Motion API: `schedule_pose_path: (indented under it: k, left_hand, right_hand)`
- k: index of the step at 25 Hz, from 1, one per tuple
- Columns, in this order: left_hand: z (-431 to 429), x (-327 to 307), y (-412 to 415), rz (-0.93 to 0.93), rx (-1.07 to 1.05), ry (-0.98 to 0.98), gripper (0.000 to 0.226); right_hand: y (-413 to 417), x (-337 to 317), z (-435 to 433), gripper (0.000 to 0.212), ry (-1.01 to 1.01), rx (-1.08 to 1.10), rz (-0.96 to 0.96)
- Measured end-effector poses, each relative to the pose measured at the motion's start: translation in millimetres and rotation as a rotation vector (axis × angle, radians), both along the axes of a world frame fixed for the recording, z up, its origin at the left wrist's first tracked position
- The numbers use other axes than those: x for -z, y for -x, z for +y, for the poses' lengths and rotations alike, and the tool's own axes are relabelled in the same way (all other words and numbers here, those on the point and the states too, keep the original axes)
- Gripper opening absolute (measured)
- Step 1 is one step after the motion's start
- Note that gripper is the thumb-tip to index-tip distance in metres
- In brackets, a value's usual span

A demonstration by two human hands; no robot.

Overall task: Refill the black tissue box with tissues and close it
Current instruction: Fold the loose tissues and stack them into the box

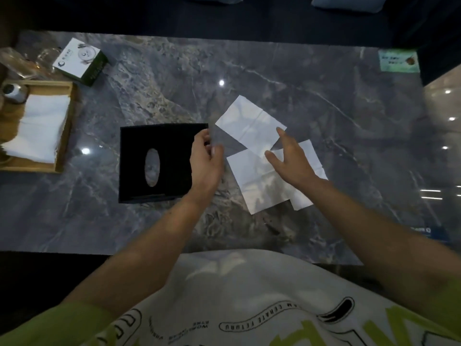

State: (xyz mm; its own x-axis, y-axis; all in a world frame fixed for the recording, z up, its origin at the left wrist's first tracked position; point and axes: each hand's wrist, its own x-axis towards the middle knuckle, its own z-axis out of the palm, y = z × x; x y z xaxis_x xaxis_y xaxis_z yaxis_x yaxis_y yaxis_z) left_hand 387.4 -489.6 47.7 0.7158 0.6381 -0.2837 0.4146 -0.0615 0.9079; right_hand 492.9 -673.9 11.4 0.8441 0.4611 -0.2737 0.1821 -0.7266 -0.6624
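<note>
Wooden tray at left holds tissues; left hand curls at the black tissue box edge, grip unclear; right hand spread open over loose tissues

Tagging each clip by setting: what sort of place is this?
Probably a lounge or hospitality room, not a workshop: a polished marble-look table, cushions on dark seating beyond it, and a wooden tray of white napkins beside clear glasses.

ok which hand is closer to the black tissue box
Left. The left hand is at the black tissue box's right edge, overlapping it in this view. The right hand is farther to the right, open above the white tissues spread on the table.
</note>
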Motion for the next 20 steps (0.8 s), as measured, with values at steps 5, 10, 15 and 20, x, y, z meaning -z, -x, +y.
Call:
schedule_pose_path:
  k: [5, 10, 15, 20]
  left_hand:
    - [-35, 10, -40, 0.186, -0.082, 0.065, 0.044]
    - [-44, 35, -64, 0.396, -0.188, 0.163, 0.044]
    - [-40, 56, -92, 0.431, -0.329, 0.367, 0.047]
    - [-34, 71, -117, 0.397, -0.423, 0.470, 0.035]
  right_hand:
    - [-53, 6, -4, 0.065, -0.023, -0.040, 0.040]
    - [-97, 21, 4, 0.056, 0.009, -0.071, 0.112]
    - [-137, 39, 28, 0.051, 0.109, -0.086, 0.164]
    - [-165, 51, 57, 0.052, 0.191, -0.154, 0.118]
